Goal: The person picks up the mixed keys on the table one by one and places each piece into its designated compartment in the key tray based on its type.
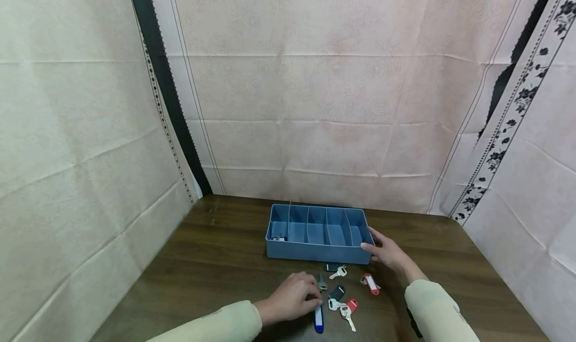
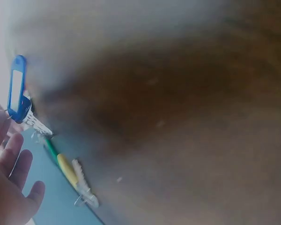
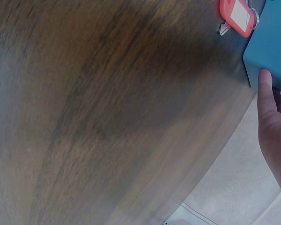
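Note:
In the head view my left hand (image 1: 297, 297) is low at the centre, fingertips at the upper end of a blue key tag (image 1: 318, 319). The left wrist view shows its thumb and a finger pinching the ring of that tag (image 2: 16, 84), a key hanging beside it. My right hand (image 1: 391, 256) rests on the right end of a blue divided tray (image 1: 315, 252), thumb at the front corner and fingers along the side. Its digits look mostly straight against the tray (image 3: 271, 51) in the right wrist view.
Dark-tagged keys (image 1: 336, 293), a red-tagged key (image 1: 350, 305) and another red tag (image 1: 371, 285) lie before the tray. Small items (image 1: 279, 239) sit in its leftmost compartment. Green (image 2: 51, 149) and yellow (image 2: 67, 169) tags show in the left wrist view. Cloth (image 1: 315, 92) hangs behind.

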A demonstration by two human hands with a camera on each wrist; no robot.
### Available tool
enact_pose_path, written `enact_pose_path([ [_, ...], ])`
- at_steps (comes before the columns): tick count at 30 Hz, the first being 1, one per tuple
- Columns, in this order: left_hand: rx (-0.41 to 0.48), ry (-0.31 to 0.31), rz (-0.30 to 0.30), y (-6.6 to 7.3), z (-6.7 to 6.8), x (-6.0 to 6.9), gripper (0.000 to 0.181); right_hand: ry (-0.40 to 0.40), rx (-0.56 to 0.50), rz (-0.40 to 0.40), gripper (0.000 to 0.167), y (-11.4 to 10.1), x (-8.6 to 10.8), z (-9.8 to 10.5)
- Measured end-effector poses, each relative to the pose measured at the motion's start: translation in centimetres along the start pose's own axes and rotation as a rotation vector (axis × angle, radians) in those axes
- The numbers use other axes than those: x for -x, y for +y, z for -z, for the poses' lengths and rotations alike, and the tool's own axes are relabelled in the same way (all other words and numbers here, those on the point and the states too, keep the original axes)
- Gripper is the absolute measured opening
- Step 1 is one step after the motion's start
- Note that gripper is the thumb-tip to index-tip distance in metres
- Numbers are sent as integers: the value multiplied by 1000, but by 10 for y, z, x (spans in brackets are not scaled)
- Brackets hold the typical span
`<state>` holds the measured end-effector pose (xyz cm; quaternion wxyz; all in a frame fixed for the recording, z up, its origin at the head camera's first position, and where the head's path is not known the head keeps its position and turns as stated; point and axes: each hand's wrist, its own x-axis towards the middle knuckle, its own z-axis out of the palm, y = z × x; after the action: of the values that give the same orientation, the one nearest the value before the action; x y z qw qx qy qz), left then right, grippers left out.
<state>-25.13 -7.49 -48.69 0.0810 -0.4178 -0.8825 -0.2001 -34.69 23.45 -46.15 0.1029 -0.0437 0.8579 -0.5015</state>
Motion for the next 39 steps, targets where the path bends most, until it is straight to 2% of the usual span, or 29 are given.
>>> enact_pose_path([
  [4,56,43,53,-1,11,-4,7,1,-1,-1,90,0,0,0],
  [10,191,97,143,-7,29,-7,10,2,1,-10,91,0,0,0],
  [18,285,204,245,-16,54,-9,11,-1,6,-3,91,0,1,0],
  [23,294,274,280,-22,70,-9,10,0,8,4,91,0,1,0],
  [33,319,370,375,-41,100,-16,11,10,10,-1,93,1,0,1],
  [39,290,436,412,-56,114,-21,12,14,-1,-6,92,2,-1,0],
])
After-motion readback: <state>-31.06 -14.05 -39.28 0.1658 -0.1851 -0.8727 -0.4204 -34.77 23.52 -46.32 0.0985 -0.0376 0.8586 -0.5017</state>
